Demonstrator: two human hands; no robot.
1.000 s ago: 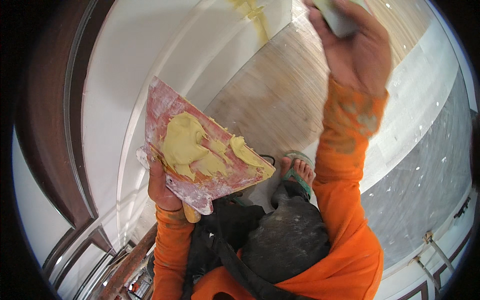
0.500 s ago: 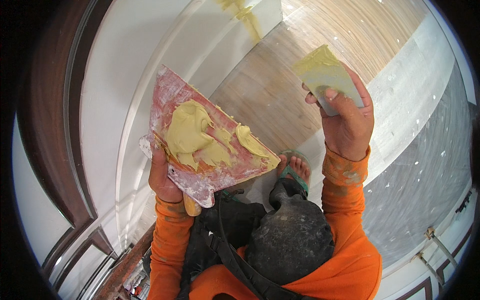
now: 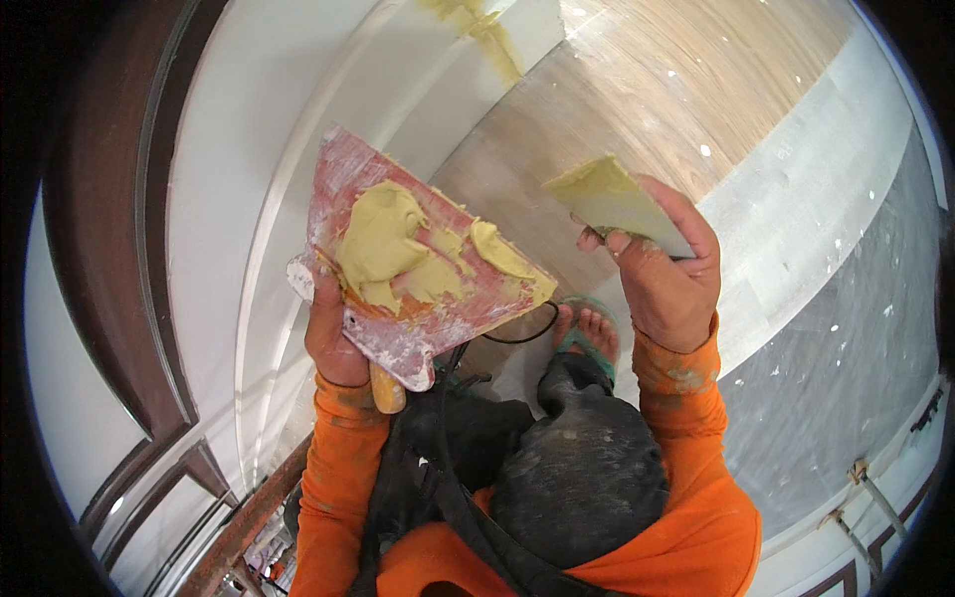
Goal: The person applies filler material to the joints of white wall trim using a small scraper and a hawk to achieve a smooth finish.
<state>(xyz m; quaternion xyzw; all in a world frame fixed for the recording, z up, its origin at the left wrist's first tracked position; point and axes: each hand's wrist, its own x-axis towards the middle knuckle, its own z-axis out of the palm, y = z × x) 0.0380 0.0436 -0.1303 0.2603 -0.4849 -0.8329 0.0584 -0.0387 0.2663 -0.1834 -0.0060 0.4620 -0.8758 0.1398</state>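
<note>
Left hand (image 3: 333, 333) grips the tilted hawk (image 3: 418, 269) loaded with putty (image 3: 383, 244), right hand (image 3: 667, 274) clasps the scraper (image 3: 612, 199) just beside it; further tilt could slide putty onto the floor (image 3: 637, 109).

A single fisheye view from a camera on the person's head, looking steeply down and close over both raised forearms, past the body to the floor (image 3: 696, 109) far below, edges curving
</note>
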